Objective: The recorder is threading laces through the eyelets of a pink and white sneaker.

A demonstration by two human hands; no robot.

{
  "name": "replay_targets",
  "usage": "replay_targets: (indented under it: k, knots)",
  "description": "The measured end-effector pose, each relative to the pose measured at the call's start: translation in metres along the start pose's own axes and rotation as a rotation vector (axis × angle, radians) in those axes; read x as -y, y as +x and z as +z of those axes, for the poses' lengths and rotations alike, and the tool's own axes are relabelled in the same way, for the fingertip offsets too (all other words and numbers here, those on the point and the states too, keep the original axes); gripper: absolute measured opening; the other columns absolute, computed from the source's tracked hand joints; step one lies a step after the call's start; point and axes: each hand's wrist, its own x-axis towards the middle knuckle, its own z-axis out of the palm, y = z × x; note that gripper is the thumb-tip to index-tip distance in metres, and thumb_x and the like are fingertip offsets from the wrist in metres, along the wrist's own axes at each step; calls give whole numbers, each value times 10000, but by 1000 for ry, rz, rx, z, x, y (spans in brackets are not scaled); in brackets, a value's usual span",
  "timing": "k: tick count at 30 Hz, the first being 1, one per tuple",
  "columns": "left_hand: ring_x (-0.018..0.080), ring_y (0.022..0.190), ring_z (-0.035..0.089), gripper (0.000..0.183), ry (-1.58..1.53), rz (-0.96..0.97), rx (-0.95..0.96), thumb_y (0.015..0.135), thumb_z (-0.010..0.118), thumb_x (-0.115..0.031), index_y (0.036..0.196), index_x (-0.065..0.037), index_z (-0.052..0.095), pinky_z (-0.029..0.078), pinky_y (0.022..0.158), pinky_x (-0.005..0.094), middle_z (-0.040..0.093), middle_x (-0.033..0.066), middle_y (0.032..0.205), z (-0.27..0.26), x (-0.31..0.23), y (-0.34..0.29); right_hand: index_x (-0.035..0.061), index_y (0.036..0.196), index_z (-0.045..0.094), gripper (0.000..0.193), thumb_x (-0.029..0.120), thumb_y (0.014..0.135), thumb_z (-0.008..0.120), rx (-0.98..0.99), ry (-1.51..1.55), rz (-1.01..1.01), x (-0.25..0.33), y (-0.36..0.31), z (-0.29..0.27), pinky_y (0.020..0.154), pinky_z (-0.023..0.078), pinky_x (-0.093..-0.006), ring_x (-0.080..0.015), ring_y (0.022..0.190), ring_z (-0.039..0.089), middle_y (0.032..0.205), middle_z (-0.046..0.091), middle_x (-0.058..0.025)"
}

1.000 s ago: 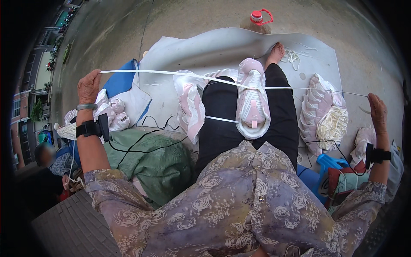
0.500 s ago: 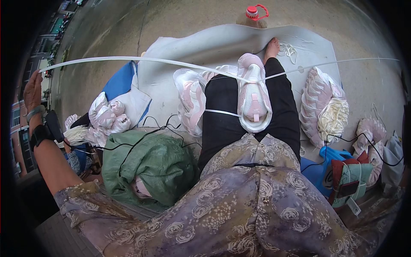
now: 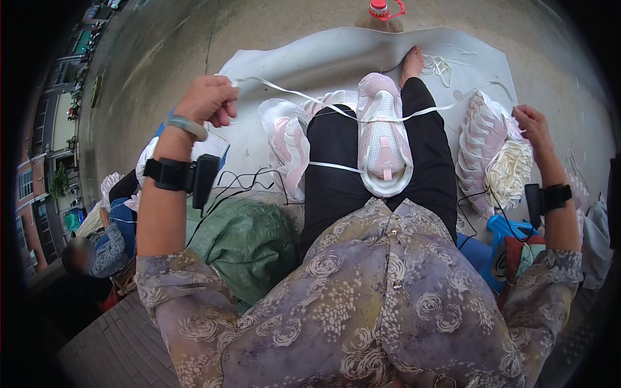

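A pink and white sneaker upper (image 3: 384, 152) rests between my thighs, its toe pointing away from me. A flat white shoelace (image 3: 427, 112) runs across its front and spreads to both sides. My left hand (image 3: 208, 100) is raised at the left, its fingers closed on one end of the lace. At the right, my right hand (image 3: 532, 127) pinches the other end beside its fingertips. Both lengths hang in loose curves. Another pink and white shoe (image 3: 284, 149) lies against my left thigh, with a white strand running from it to the middle shoe.
A stack of shoe uppers (image 3: 480, 139) with a bundle of cream laces (image 3: 504, 178) lies at right. The green woven sack (image 3: 242, 242) sits at left near black cables. Beyond the white sheet (image 3: 259, 71) stands a red-capped bottle (image 3: 380, 19). Another person (image 3: 110, 249) sits far left.
My left hand has come inward from the far left, and my right hand has come into view at right. The lace, stretched wide before, now hangs slacker across the shoe.
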Motion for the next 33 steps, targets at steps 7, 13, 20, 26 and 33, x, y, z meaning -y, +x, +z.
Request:
replay_targets:
  k: [7,13,20,26,33]
  knots:
    - [378,598,533,131,304,649,183,760,536,-182,714,-63,505,409,539,462,528,173,594,216,40,-48,90,766,567,170,240,847,569,167,648,237,1,-68,140,372,257,-158,-10,444,337,572,421,65]
    - [311,944,468,53,808,913,-395,658,534,-110,614,-81,535,411,720,402,499,142,1104,190,48,-39,83,783,564,136,202,848,567,219,771,192,12,-48,179,381,268,-165,-16,442,342,581,438,59]
    - [342,1100,449,88,977,342,-190,672,543,-73,698,-43,621,445,776,428,459,138,1217,163,188,17,68,804,559,136,196,851,560,268,786,159,3,-51,180,392,286,-172,-18,444,350,595,448,55]
    - [319,977,544,141,303,382,-128,679,547,-11,793,-56,616,447,802,351,456,142,1250,236,216,-35,61,808,555,145,198,855,557,223,808,162,-2,-58,176,399,306,-169,-25,452,376,608,468,39]
    - [289,825,581,64,543,553,-133,651,638,-90,693,-50,613,458,727,354,520,146,1164,175,146,-27,78,799,569,115,185,839,580,221,775,181,2,-55,182,414,354,-168,-32,469,436,624,516,32]
